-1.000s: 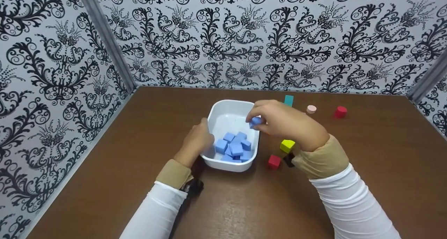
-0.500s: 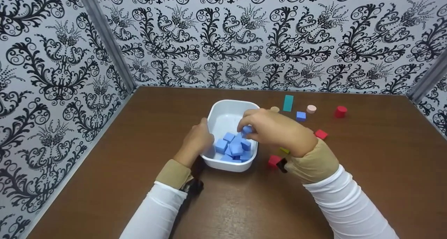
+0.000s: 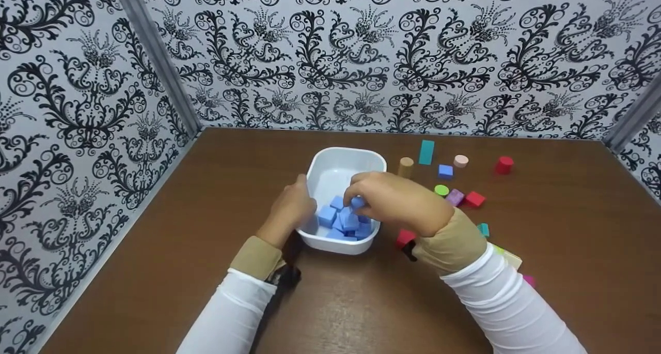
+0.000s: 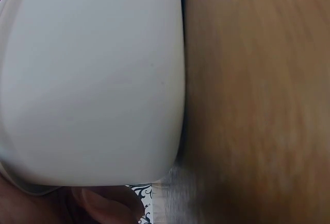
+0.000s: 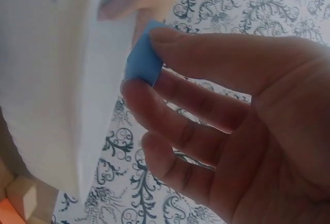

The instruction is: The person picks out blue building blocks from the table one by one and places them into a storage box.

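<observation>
A white plastic tub stands on the brown table, with a heap of light blue blocks at its near end. My left hand grips the tub's left side; in the left wrist view the tub's outer wall fills much of the picture and a few fingers show below it. Above the heap my right hand pinches one blue block between thumb and fingertips, just inside the tub's right rim. In the head view this hand partly covers the held block.
Right of the tub lie a wooden cylinder, a teal block, a blue block, a pink disc, a red cylinder, a purple block and red blocks. My right sleeve partly covers a pale block. Patterned walls enclose the table.
My right hand has moved left and nearer to me with the blue block, from the tub's right rim to over the heap. More table blocks now show behind it. The left hand stays put.
</observation>
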Motion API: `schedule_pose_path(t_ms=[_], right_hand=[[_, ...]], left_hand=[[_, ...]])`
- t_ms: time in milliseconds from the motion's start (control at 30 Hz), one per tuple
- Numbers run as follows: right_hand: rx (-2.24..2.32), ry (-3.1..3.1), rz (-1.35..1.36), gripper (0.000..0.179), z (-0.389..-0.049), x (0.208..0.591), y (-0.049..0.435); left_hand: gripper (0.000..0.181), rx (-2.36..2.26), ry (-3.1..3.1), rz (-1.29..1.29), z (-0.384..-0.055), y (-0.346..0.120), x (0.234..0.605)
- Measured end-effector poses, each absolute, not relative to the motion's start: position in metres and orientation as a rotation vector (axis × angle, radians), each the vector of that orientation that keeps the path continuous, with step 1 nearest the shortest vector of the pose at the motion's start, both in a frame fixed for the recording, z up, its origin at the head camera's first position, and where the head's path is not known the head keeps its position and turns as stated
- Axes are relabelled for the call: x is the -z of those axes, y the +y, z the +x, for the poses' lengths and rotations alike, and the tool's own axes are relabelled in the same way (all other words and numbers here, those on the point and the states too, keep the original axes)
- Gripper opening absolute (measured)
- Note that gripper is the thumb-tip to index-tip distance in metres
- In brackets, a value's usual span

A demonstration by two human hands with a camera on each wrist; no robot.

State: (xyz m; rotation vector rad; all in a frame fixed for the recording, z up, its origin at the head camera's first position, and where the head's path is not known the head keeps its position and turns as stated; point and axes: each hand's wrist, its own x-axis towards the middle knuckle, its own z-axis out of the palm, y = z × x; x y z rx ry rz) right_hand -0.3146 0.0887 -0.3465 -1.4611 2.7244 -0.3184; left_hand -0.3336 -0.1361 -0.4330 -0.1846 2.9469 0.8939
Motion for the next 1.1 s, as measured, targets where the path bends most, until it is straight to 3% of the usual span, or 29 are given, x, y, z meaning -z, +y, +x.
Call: schedule_pose_path(t_ms=[600, 1100], right_hand=[[0.278, 2.711, -1.371, 0.019, -0.317, 0.357, 0.084], [0.247, 2.714, -1.252, 0.019, -0.319, 0.338, 0.105]], left_hand=[[0.061, -0.879, 2.955, -0.199, -0.333, -0.135, 0.432], [0.063, -0.908, 2.94, -0.184, -0.333, -0.136, 0.432]])
